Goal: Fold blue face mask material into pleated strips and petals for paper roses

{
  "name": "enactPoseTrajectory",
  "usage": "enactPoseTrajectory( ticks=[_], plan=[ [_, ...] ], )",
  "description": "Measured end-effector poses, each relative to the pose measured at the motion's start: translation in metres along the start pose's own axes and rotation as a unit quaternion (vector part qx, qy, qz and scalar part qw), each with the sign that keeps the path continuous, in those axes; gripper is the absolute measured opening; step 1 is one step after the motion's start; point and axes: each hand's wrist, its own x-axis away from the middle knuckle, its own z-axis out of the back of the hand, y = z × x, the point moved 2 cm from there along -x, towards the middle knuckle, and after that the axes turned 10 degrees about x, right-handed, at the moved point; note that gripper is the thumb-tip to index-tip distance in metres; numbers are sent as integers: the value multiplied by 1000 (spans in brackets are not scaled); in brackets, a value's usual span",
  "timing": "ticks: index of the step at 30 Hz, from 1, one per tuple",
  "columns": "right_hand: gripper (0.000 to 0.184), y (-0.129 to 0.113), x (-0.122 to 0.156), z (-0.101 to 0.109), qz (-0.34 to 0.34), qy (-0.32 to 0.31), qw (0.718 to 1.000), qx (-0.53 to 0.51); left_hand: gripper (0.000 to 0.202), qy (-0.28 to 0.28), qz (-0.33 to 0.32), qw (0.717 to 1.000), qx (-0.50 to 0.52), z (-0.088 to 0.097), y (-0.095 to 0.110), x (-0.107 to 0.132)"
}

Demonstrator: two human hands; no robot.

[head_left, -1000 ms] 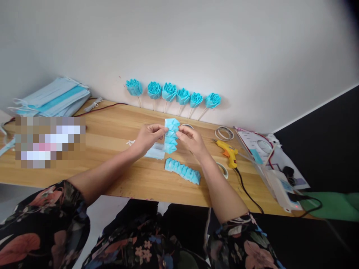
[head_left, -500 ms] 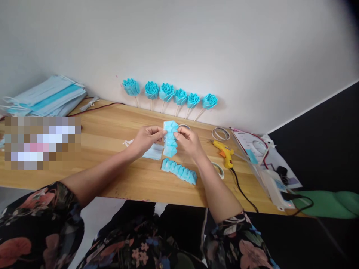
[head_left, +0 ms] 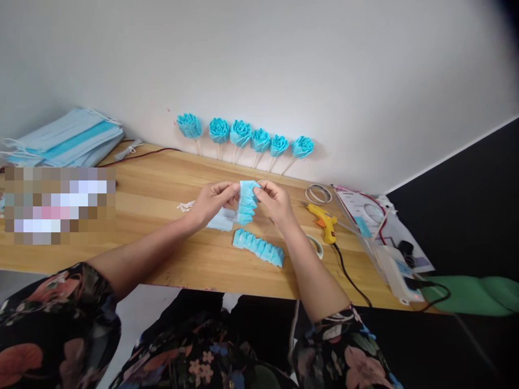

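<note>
Both my hands hold a light blue pleated strip (head_left: 246, 202) upright above the wooden table (head_left: 162, 183). My left hand (head_left: 213, 201) pinches its upper left edge. My right hand (head_left: 274, 201) pinches its upper right edge. A second folded blue strip (head_left: 258, 247) lies flat on the table just below my hands. A pale blue mask piece (head_left: 222, 219) rests under my left hand, with small white scraps (head_left: 185, 206) to its left.
Several blue fabric roses on sticks (head_left: 243, 135) lean against the wall. A stack of face masks (head_left: 65, 139) sits at the far left. A yellow glue gun (head_left: 324, 220), tape rolls (head_left: 318, 193), a power strip (head_left: 395, 270) and cables lie to the right.
The pleated strip has been pressed shorter between my hands, and its top fold has been turned down. The view shifted slightly.
</note>
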Motion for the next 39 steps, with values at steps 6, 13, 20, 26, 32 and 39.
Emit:
enactPoseTrajectory(
  ticks=[6, 13, 20, 26, 32, 39],
  plan=[
    [35, -7, 3, -3, 17, -8, 1000, 4, 32, 22, 29, 999, 27, -2, 2, 0],
    [43, -10, 4, -3, 16, -7, 1000, -6, 35, 29, 23, 999, 20, -2, 3, 0],
    [42, -3, 1, -5, 6, 14, 1000, -3, 33, 12, 28, 999, 40, -4, 3, 1],
    [49, -6, 2, -4, -7, -10, 998, -58, 29, 56, 13, 996, 71, 2, 3, -1],
    [38, -4, 2, -6, 1, -30, 999, -41, 38, 55, 3, 996, 74, 4, -1, -2],
    [36, 3, 0, -4, 19, 13, 1000, -4, 40, -13, 51, 998, 30, -1, 1, 0]
  ],
)
